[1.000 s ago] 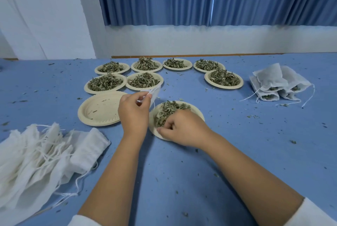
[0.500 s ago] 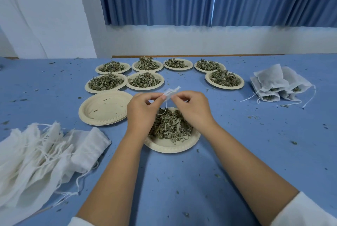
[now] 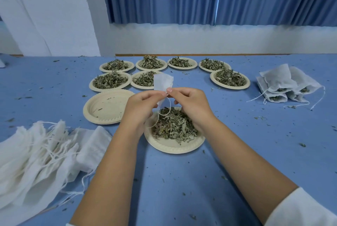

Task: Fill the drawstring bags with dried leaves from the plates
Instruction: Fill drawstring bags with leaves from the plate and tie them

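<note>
Bags without filling make up the white heap point(image 3: 36, 156) at the far left of the worktop point(image 3: 255, 152), and just right of it sits a stack of bare plates point(image 3: 107, 106). Next comes the left hand point(image 3: 142, 105), raised above the worktop, its thumb and fingertips pinching the lower edge of one drawstring bag point(image 3: 163, 81). That bag stands up from the pinch with its long axis near upright and leaning a little away from the person, the closed end on top. The drawstring point(image 3: 168, 107) hangs in a loop below the fingers, which suggests the mouth is at the bottom, between the two hands. The right hand point(image 3: 191, 103) meets the left fingertip to fingertip and pinches the same edge from the other side, so neither hand is nearer and the bag is shared evenly. Directly beneath both hands, and slightly toward the person, lies the near plate point(image 3: 171, 148) with its dried leaves point(image 3: 173, 127). The leaves are thus below the bag's mouth, not in front of it. By my reading, the mouth must be spread and turned before any leaves go in. Well apart on the right lie the filled bags point(image 3: 284, 83).
</note>
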Demonstrator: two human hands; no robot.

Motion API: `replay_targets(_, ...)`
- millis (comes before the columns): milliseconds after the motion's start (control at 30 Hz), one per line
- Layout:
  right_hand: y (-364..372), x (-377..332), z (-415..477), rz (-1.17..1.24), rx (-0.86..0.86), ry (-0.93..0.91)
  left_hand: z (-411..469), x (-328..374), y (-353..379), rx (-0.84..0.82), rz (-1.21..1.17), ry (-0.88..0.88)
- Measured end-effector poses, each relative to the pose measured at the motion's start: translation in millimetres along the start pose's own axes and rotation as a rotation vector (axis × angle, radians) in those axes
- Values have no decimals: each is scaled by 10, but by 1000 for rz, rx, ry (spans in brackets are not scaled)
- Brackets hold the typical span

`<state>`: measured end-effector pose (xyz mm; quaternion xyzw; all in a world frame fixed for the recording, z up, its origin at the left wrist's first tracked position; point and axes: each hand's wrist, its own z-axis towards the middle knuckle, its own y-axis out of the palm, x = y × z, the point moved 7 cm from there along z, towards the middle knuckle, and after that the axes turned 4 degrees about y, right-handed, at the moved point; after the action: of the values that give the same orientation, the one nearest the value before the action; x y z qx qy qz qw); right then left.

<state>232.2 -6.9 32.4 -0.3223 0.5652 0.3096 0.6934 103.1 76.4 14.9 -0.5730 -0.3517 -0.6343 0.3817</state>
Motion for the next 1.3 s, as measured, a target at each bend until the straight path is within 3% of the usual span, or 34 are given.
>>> replay_targets(133,-6,27,21,-21,26,12,37,-42,-157,147,-57,-46)
replay_targets(367,-55,92,32,-54,64,21,-54,211,-177,260,424,340)
replay_targets(467,-48,37,-15,-214,110,-126,-99,231,-200,322,478,393)
replay_targets(600,83,-119,-144,-458,83,-385,-77,195,-259,335,410,339)
replay_targets(800,367,-67,-246,-814,-163,-387,-61,158,-300,333,269,257)
replay_targets(933,528,-66,-347,-841,-325,-419,-88,236,-436,454,249,305)
replay_targets(1133,394,-181,-282,-808,-91,-462,-117,283,-454,452,289,316)
replay_targets(1300,353,-76,-212,-918,-66,-378,-102,262,-366,390,295,299)
